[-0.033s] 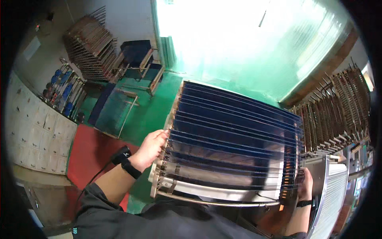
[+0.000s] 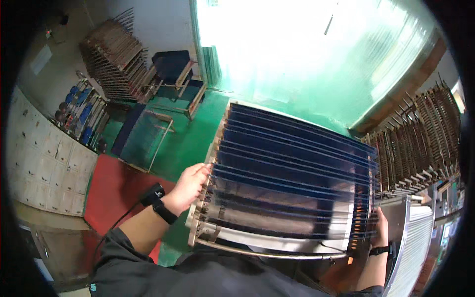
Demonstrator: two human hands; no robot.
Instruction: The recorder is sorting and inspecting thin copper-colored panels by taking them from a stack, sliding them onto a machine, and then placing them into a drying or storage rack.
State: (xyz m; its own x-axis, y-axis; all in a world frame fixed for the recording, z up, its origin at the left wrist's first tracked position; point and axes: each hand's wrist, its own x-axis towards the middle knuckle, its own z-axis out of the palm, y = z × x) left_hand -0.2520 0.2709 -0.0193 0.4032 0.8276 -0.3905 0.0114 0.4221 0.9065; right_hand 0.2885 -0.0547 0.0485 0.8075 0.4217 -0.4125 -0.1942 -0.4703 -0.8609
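In front of me a metal rack (image 2: 277, 254) carries several dark blue, glossy sheets (image 2: 287, 148) in a close stack, with narrow gaps between their edges. My left hand (image 2: 189, 184) is closed at the rack's left side, its fingertips on the edge by the sheet ends. On the opposite side my right hand (image 2: 380, 228) grips the rack's right edge, thumb pointing up; its other fingers are mostly hidden. A whitish surface (image 2: 257, 241) shows beneath the lowest sheets.
Rusty wire racks (image 2: 116, 62) stand at the back left, and more (image 2: 420, 136) at the right. A low stand with a clear sheet (image 2: 146, 136) is on the green floor. White lockers (image 2: 47, 161) line the left. A ribbed metal unit (image 2: 410, 247) stands close beside my right arm.
The view has shifted very slightly. Both hands stay at the rack's sides; my right thumb looks a little straighter.
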